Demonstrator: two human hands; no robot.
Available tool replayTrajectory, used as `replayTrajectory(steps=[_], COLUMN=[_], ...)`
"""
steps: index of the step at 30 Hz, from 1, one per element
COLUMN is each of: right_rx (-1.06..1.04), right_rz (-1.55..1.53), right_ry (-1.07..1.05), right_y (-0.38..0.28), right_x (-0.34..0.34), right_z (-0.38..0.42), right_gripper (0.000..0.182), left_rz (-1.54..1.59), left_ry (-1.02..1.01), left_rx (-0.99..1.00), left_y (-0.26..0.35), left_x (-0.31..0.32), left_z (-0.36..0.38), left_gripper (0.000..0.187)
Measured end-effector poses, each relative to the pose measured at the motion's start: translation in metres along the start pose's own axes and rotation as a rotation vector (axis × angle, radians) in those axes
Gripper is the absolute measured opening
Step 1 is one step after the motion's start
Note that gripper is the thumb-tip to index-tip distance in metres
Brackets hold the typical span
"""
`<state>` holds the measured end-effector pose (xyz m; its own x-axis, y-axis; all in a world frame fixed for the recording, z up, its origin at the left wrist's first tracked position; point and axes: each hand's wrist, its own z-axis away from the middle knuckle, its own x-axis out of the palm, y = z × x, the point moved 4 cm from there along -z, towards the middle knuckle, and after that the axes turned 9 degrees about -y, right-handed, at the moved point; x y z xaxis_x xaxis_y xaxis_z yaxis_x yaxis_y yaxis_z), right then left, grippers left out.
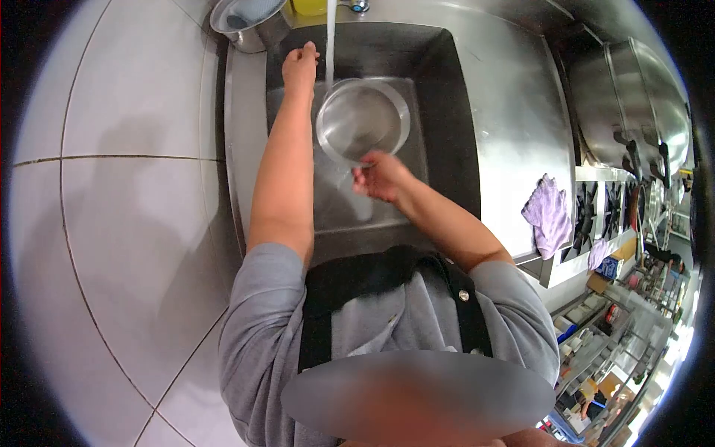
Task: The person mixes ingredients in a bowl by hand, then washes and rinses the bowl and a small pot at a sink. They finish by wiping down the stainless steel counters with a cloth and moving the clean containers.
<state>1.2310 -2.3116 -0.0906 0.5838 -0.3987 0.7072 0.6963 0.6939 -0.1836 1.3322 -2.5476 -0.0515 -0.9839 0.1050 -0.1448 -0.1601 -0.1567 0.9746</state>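
The blurred right hand (381, 177) overlaps a round silvery metal bowl (362, 119); whether its grip or the left hand's (300, 68) is closed, I cannot tell.

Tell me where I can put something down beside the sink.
Bare room is on the counter, between the sink and the purple cloth. It is crowded far left, by the pot, and at the sink, around the bowl, left hand and right hand.
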Motion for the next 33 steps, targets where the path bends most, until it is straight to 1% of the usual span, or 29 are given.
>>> replayTrajectory(steps=[2,3,4,6,7,9,10,13,16,18,20,21,22,23,25,28,29,30,31,32,33], right_rx=[0.38,0.464,0.55,0.459,0.411,0.314,0.267,0.076,0.381,0.07,-0.31,-0.438,-0.506,-0.54,-0.595,-0.699,-0.379,-0.375,-0.374,-0.375,-0.419], right_rz=[0.206,0.24,0.271,0.303,0.321,0.338,0.342,0.282,0.341,0.365,0.316,0.29,0.269,0.263,0.304,0.519,0.097,0.091,0.084,0.075,0.102], right_ry=[-0.035,-0.045,-0.054,0.07,0.133,0.193,0.224,0.186,0.003,-0.265,-0.19,-0.147,-0.097,-0.071,-0.088,-0.314,-0.736,-0.623,-0.51,-0.399,-0.356], right_y=[0.037,0.051,0.065,0.062,0.056,0.039,0.031,0.001,-0.024,-0.057,-0.093,-0.113,-0.127,-0.139,-0.145,-0.132,-0.122,-0.117,-0.109,-0.106,-0.11], right_x=[-0.031,-0.043,-0.051,-0.058,-0.064,-0.078,-0.078,-0.057,-0.033,-0.012,0.037,0.053,0.061,0.068,0.083,0.092,0.093,0.098,0.113,0.121,0.113], right_z=[-0.048,-0.07,-0.087,-0.112,-0.126,-0.16,-0.165,-0.16,-0.163,-0.187,-0.175,-0.172,-0.171,-0.171,-0.168,-0.146,-0.138,-0.127,-0.105,-0.093,-0.1], right_gripper=[0.014,0.014,0.016,0.016,0.017,0.016,0.016,0.018,0.025,0.032,0.033,0.033,0.032,0.032,0.034,0.042,0.049,0.046,0.044,0.043,0.043], left_rz=[-0.042,-0.02,0.01,0.073,0.063,0.047,0.058,0.114,0.05,-0.07,-0.196,-0.265,-0.335,-0.205,0.06,0.312,0.4,0.381,0.36,0.337,0.315], left_ry=[-0.059,-0.203,-0.294,-0.478,-0.529,-0.629,-0.62,-0.589,-0.435,-0.362,-0.281,-0.235,-0.185,-0.182,-0.177,-0.269,-0.3,-0.203,-0.109,-0.133,-0.158], left_rx=[0.038,-0.038,-0.082,-0.162,-0.184,-0.232,-0.231,-0.233,-0.217,-0.126,-0.04,0.011,0.063,0.0,-0.13,-0.27,-0.321,-0.275,-0.228,-0.228,-0.228], left_y=[0.015,0.023,0.021,0.017,0.014,0.003,-0.001,-0.006,-0.003,-0.01,-0.037,-0.056,-0.061,-0.054,-0.029,-0.009,-0.007,-0.016,-0.037,-0.064,-0.09], left_x=[-0.007,-0.004,0.002,0.017,0.025,0.041,0.044,0.045,0.032,0.018,0.02,0.032,0.04,0.044,0.046,0.041,0.042,0.04,0.043,0.044,0.045], left_z=[-0.003,0.004,0.007,0.008,0.008,0.009,0.009,0.01,0.015,0.016,0.025,0.03,0.036,0.044,0.06,0.045,0.038,0.029,0.016,-0.006,-0.027], left_gripper=[0.031,0.024,0.023,0.021,0.02,0.021,0.02,0.018,0.02,0.028,0.041,0.05,0.058,0.063,0.074,0.068,0.066,0.063,0.06,0.052,0.045])
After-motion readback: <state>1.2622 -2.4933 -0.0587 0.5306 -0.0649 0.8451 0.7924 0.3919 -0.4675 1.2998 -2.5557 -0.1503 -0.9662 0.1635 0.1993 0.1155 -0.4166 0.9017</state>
